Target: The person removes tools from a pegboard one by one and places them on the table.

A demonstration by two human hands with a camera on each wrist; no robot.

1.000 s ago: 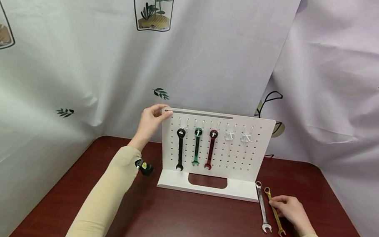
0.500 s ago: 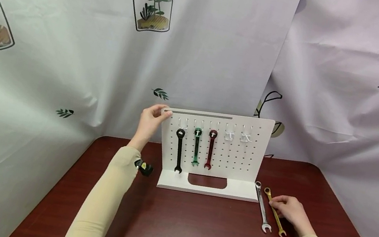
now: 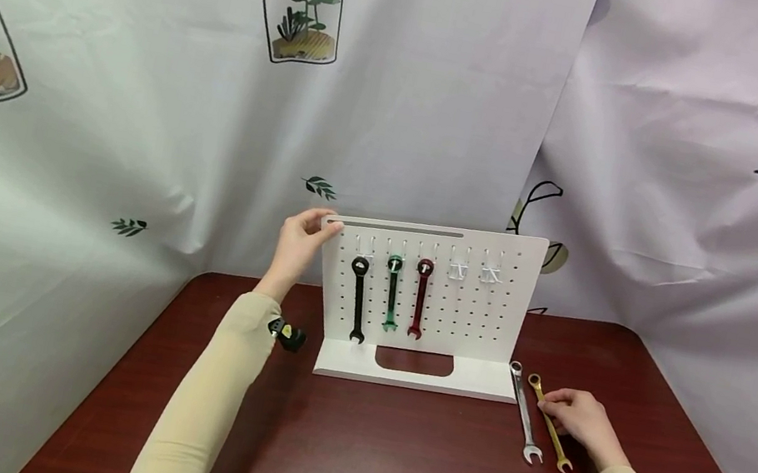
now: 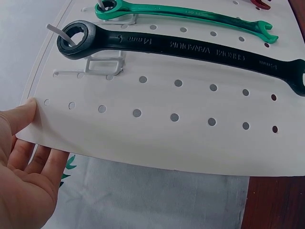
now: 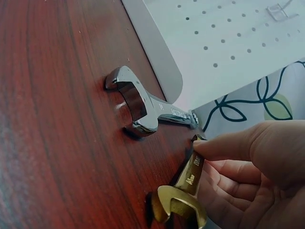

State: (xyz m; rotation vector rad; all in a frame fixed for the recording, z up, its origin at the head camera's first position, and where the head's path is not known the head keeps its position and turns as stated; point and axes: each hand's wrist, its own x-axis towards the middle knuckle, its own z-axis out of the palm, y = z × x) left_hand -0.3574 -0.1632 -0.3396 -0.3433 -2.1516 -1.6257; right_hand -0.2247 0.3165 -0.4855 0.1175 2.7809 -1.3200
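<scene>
My left hand (image 3: 300, 244) grips the top left corner of a white pegboard stand (image 3: 462, 327), thumb in front and fingers behind. From its hooks hang a black wrench (image 4: 186, 47), a green wrench (image 4: 186, 13) and a dark red wrench (image 3: 421, 299). On the table at the right, my right hand (image 3: 582, 420) pinches a gold wrench (image 5: 190, 171) by its shaft between thumb and fingers. The gold wrench's open end points toward me and lies low at the table surface. A silver wrench (image 5: 143, 105) lies just left of it, its ring end close to the stand's base.
Two white hooks (image 3: 490, 275) on the board's right side carry nothing. The stand's base (image 3: 414, 380) rests on a dark red wooden table (image 3: 386, 458). Patterned white cloth (image 3: 432, 110) hangs behind and at both sides.
The black wrench's lower end shifts very slightly on its hook. Both hands stay where they were.
</scene>
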